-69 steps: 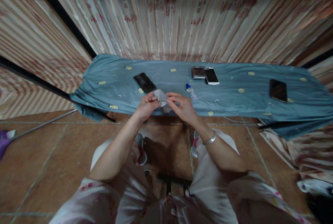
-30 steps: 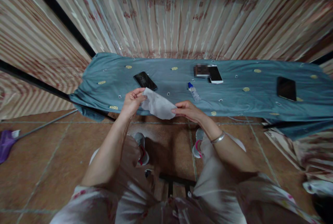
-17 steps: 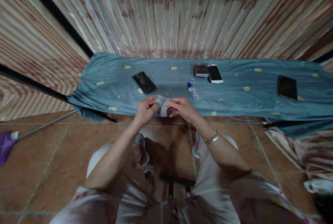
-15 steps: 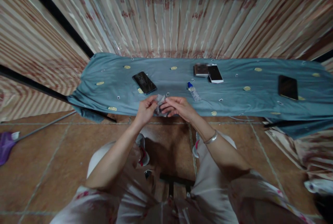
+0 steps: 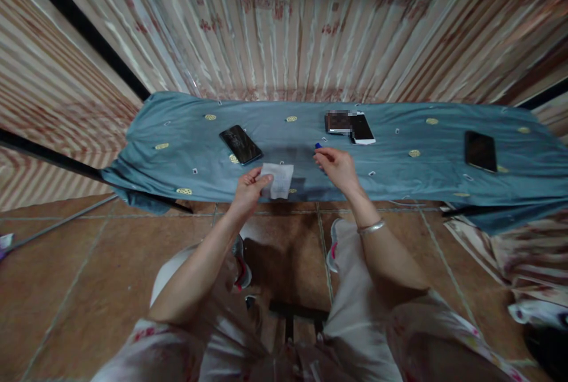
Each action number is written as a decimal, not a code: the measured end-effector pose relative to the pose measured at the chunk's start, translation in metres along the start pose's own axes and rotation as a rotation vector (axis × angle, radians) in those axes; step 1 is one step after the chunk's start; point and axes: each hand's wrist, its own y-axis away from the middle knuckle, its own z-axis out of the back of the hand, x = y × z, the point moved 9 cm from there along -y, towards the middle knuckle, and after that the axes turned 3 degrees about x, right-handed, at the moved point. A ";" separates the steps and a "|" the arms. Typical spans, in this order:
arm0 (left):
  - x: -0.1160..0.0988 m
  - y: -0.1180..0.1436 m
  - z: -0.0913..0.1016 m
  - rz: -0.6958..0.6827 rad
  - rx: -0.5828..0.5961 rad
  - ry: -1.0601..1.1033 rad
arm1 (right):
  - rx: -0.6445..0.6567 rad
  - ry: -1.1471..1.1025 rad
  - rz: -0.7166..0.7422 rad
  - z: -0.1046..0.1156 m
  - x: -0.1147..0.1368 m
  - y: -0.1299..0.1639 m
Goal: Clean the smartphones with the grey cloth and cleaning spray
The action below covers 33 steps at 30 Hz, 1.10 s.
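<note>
While a striped, floral-patterned curtain fills the upper part of the frame, a brown tiled floor spreads across the lower part, on both sides of your legs. Across the middle of the frame runs your narrow desk, draped in teal fabric dotted with yellow ovals.

Your left hand is left of centre, over the near edge of the desk; your right hand is right of centre, held palm-down. At the far right of the frame you have a dark phone lying by itself. Left of centre lies a black phone, set at a slant, with pale streaks on its screen. Right of centre, towards the back, is a white-edged phone, and a pixelated object meets its left side.

Your left grip is pinched, thumb over fingers, on the left edge of a folded white cloth, which sits at the centre of the frame. Smallest of all, a blue cap pokes out just beyond your right fingertips; you cannot tell whether that grip is closed on anything, because your fingers hide what is beneath.
</note>
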 end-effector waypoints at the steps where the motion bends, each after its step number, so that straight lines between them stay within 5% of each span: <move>1: 0.003 -0.001 0.000 0.012 -0.004 0.007 | -0.064 0.187 0.028 0.012 -0.003 -0.004; 6: 0.015 -0.005 -0.011 0.059 0.035 0.067 | -0.039 0.643 -0.007 0.018 -0.018 -0.017; 14: 0.025 -0.011 -0.021 0.097 0.055 0.121 | 0.013 0.737 -0.106 -0.001 -0.029 -0.040; 16: 0.024 -0.012 -0.022 0.090 0.057 0.144 | -0.005 0.578 -0.142 0.000 -0.034 -0.043; 19: 0.021 -0.014 -0.017 0.076 0.032 0.166 | 0.007 0.043 -0.216 -0.006 -0.040 -0.041; 23: 0.013 -0.020 -0.007 0.048 -0.021 0.184 | 0.208 -0.687 -0.253 -0.037 -0.021 -0.023; 28: 0.010 -0.022 -0.009 0.070 -0.044 0.261 | 0.409 -0.983 -0.288 -0.063 0.007 0.008; 33: 0.013 -0.016 -0.022 0.129 -0.030 0.307 | 0.492 -0.995 -0.330 -0.077 0.012 0.026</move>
